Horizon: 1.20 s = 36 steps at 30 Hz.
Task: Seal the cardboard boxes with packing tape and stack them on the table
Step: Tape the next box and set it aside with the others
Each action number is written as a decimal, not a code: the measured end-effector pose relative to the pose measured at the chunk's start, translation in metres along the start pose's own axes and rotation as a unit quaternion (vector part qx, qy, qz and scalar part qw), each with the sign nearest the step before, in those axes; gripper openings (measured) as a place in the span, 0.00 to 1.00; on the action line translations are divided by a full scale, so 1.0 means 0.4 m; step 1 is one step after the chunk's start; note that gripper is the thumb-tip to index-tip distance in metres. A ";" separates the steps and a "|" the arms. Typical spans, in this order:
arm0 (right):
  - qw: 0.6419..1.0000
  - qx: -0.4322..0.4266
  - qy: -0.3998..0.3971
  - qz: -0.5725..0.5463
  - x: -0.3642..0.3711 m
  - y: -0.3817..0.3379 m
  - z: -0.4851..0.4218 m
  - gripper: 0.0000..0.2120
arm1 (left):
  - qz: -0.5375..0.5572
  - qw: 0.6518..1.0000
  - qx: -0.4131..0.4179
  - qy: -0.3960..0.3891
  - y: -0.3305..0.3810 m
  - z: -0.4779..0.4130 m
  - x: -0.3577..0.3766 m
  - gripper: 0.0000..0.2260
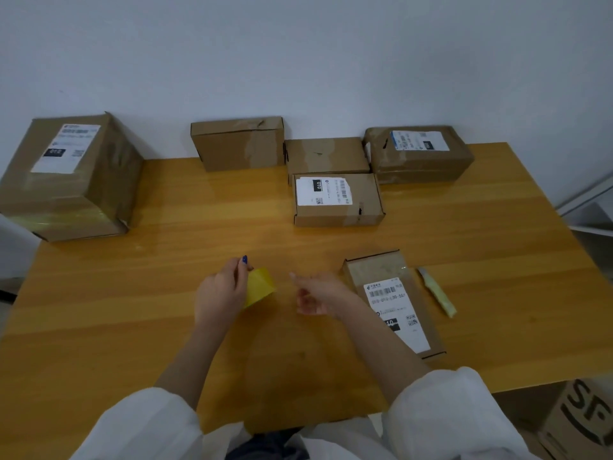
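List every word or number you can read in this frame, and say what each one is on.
"010": black patch on the label of the middle box.
"010-010-L30-55", the last characters unsure: label of the flat box nearest the person.
"SF", large black letters, partly cut off: side of the floor box.
Too blurred to read: the labels on the large left box and the back right box, and all the small print.

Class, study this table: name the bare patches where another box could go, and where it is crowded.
Bare: the left of the table between the large box and the left hand; the middle strip from the tape roll to the centre box; the right edge beyond the cutter. Crowded: back right, three boxes behind that one.
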State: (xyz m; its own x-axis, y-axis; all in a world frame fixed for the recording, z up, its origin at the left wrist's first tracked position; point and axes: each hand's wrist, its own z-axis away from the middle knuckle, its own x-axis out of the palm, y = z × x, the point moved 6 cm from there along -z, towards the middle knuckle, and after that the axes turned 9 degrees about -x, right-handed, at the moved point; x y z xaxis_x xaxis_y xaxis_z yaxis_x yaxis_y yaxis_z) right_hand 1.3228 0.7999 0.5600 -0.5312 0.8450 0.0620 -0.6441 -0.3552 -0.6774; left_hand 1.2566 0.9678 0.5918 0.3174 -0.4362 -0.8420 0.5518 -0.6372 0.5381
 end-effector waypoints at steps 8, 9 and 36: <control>0.841 -0.218 0.337 0.362 -0.366 -0.116 0.062 0.24 | -0.185 0.975 0.094 0.080 -0.003 -0.030 -0.027 0.15; 0.833 -0.181 0.333 0.402 -0.393 -0.090 0.060 0.30 | -0.197 0.969 0.121 0.087 0.003 -0.022 -0.013 0.20; 0.849 -0.281 0.211 0.394 -0.189 0.017 -0.113 0.20 | -0.161 0.940 0.275 -0.123 0.217 0.162 0.317 0.28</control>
State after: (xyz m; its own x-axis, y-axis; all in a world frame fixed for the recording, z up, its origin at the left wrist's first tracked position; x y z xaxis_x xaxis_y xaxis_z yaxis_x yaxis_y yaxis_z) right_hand 1.3835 0.7517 0.5175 -0.3550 0.5434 -0.7607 0.2484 -0.7296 -0.6371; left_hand 1.2948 0.8160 0.5345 -0.0228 -0.2558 -0.9665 0.0855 -0.9637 0.2530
